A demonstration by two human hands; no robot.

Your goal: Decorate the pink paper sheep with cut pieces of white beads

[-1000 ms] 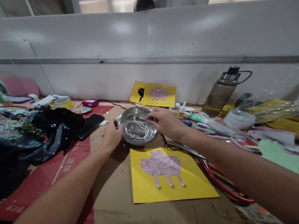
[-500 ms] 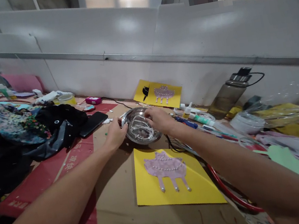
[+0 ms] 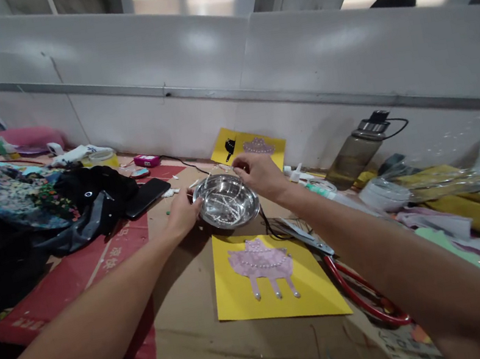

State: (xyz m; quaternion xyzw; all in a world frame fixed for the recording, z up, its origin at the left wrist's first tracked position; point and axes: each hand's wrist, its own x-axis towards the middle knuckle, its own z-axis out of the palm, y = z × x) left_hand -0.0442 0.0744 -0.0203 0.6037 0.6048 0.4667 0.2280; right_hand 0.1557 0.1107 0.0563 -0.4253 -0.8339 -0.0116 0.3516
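My left hand grips the left rim of a shiny metal bowl, thumb over the edge. Strings of small white beads lie loosely inside it. Above the bowl's far right rim, my right hand has its fingers pinched on what looks like a bead string, which is faint and partly blurred. In front of the bowl lies a yellow card. A lilac cut-out shape on it carries rows of pearl beads and three legs with larger pearls at their ends.
Behind the bowl, a second yellow card leans by the wall. Scissors with red handles lie right of the near card. A bottle stands farther right among fabric scraps. At left are a black phone and dark cloth.
My right hand has risen out of the bowl toward its far rim, and the beads inside have shifted. My left hand stays on the rim. The view has moved slightly.
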